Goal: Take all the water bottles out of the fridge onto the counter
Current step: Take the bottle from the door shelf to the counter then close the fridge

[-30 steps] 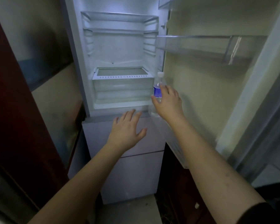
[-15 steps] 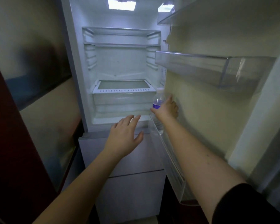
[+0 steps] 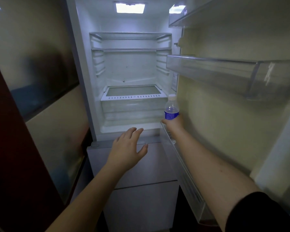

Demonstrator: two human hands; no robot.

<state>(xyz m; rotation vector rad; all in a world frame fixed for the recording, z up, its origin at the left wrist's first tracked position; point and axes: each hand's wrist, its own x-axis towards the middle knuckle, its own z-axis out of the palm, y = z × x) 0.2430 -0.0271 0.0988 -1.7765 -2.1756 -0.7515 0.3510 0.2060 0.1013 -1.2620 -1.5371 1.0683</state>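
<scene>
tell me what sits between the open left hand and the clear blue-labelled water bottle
Nothing stands between them in the head view: from the left hand to the clear blue-labelled water bottle only the fridge's white bottom ledge shows behind the gap.

Right hand point(image 3: 174, 123) at full reach, grip closed around a bottle point(image 3: 171, 108), left hand point(image 3: 128, 149) spread flat, hovering

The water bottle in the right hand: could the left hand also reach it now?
Probably yes. The left hand hovers open in front of the fridge, and nothing stands between it and the water bottle, which the right hand grips from below.
</scene>
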